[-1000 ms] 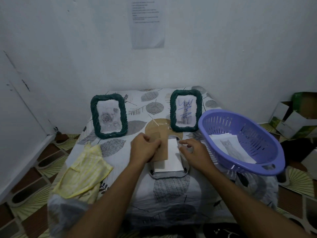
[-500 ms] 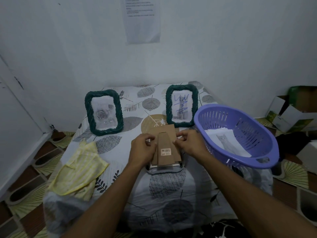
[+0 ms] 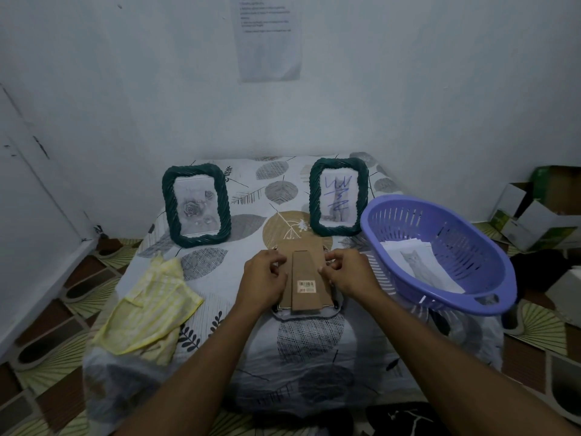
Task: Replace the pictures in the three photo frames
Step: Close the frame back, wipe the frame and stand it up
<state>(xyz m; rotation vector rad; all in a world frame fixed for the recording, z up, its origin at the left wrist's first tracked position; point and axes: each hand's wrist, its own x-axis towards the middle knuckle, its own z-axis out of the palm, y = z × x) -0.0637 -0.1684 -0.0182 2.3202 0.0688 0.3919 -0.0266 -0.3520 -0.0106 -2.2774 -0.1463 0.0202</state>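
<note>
A third photo frame lies face down at the table's middle, showing its brown cardboard back (image 3: 306, 278) with a stand and a barcode sticker. My left hand (image 3: 264, 278) presses its left edge and my right hand (image 3: 349, 273) presses its right edge, fingers curled on the backing. Two green woven frames stand upright behind: the left frame (image 3: 196, 205) holds a rose picture, the right frame (image 3: 339, 196) holds a picture scribbled over in blue. A purple basket (image 3: 440, 250) at the right holds loose pictures (image 3: 418, 265), the top one of a cat.
A yellow checked cloth (image 3: 151, 305) lies on the table's left part. The small table (image 3: 314, 344) wears a leaf-patterned cover and stands against a white wall. Cardboard boxes (image 3: 534, 212) sit on the tiled floor at the right.
The cardboard back, held aside by my left hand with white paper showing in the frame, now lies over the frame. Both hands have come onto its side edges.
</note>
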